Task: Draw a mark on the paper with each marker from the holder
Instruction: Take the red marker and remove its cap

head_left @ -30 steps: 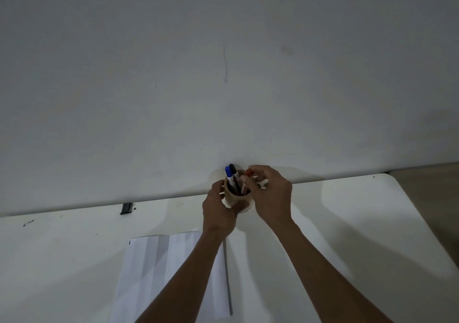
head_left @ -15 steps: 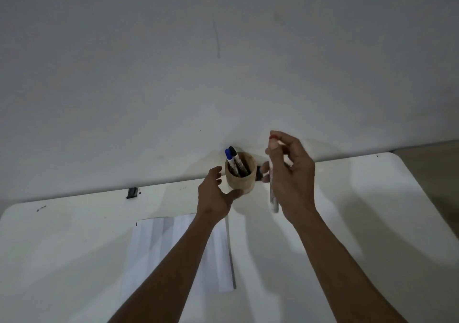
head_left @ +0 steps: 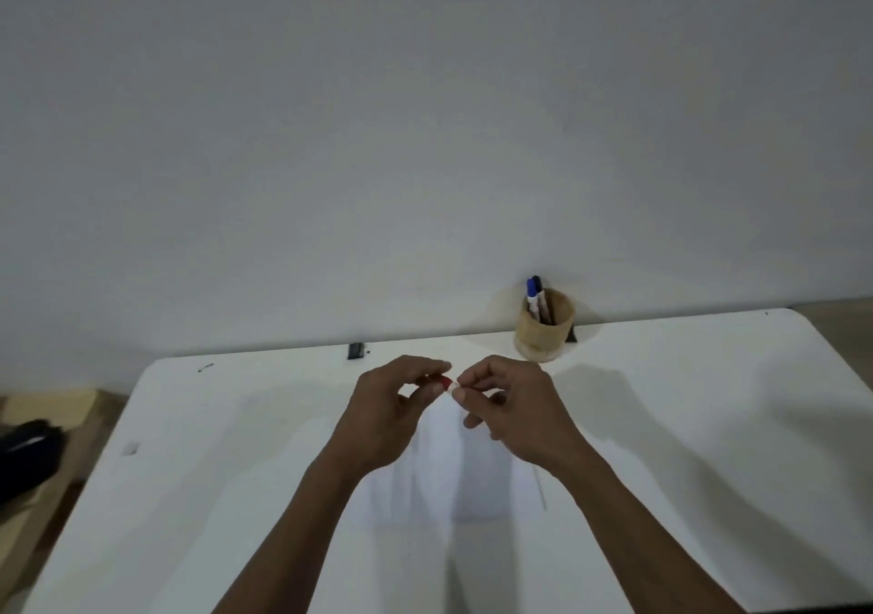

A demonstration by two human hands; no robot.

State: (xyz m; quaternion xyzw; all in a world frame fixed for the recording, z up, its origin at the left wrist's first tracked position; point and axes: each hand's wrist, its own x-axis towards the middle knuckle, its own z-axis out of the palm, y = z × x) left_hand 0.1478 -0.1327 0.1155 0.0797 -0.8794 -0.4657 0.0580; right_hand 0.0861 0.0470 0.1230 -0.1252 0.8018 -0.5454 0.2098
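Note:
A red-capped white marker (head_left: 446, 383) is held level between both hands above the white paper (head_left: 453, 472). My left hand (head_left: 387, 413) pinches the red cap end. My right hand (head_left: 515, 413) grips the marker's white body, most of which its fingers hide. The paper lies flat on the white table (head_left: 236, 448), partly covered by my hands and arms. The round wooden holder (head_left: 543, 325) stands at the table's far edge against the wall, to the right of my hands, with a blue-capped marker (head_left: 532, 294) and a dark-capped marker (head_left: 537, 283) upright in it.
A small black object (head_left: 355, 350) sits at the table's back edge, left of centre. A grey wall rises right behind the table. Left of the table, a dark object (head_left: 26, 453) lies on a wooden floor. The table's right corner is rounded.
My right hand brought the red-capped marker from beside the holder down over the paper. My left hand left the holder and took the cap end. The view shifted left.

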